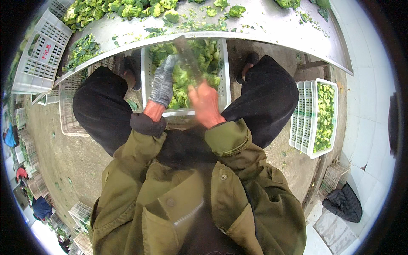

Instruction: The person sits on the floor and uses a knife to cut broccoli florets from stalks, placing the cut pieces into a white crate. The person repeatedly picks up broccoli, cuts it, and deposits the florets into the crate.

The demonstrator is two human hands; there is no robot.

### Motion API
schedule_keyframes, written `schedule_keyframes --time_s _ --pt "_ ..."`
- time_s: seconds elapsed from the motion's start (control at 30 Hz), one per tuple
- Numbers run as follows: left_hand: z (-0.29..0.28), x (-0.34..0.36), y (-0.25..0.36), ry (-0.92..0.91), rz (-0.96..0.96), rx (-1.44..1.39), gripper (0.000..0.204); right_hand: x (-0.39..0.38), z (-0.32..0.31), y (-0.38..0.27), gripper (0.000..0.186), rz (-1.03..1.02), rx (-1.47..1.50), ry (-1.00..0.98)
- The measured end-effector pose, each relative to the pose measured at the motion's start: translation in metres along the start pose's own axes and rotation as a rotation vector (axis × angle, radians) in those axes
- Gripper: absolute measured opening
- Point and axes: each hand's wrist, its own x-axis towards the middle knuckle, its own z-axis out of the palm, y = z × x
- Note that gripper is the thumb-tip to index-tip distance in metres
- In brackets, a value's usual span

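My left hand [162, 80], in a grey knit glove, is closed against a light-green broccoli piece [182, 79] and seems to grip it. My bare right hand [206, 102], blurred by motion, is closed on a knife [187, 53], whose blurred dark blade points up and away between both hands. Both hands are over a white plastic crate [223, 85] between my knees, heaped with cut broccoli florets [206, 55]. Beyond it runs the front edge of a steel table [278, 29], strewn with broccoli heads [171, 16], trimmed leaves and scraps [83, 51].
A crate of florets [313, 117] stands right of me beside a tiled wall [363, 106]. A tilted crate [42, 55] is at the table's left; more crates [80, 212] and small figures in blue and red clothing line the left. A dark jacket [342, 202] lies at lower right.
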Motion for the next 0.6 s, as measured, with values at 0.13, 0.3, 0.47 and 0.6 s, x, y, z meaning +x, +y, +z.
schedule_keyframes --time_s 0.13,0.3,0.47,0.6 --pt "-0.007 -0.009 0.043 -0.010 0.345 0.363 0.038 0.004 -0.005 -0.007 0.017 -0.030 0.002 0.139" --pt "0.006 0.041 0.099 0.076 0.851 0.859 0.040 0.010 -0.007 -0.010 0.020 0.046 0.215 0.176" --pt "0.028 0.129 0.122 0.063 0.625 1.610 0.070 0.013 -0.013 -0.007 0.024 0.111 0.201 0.139" --pt "0.032 0.155 0.118 -0.026 0.418 1.703 0.068 0.014 -0.013 -0.005 0.026 0.125 0.204 0.177"
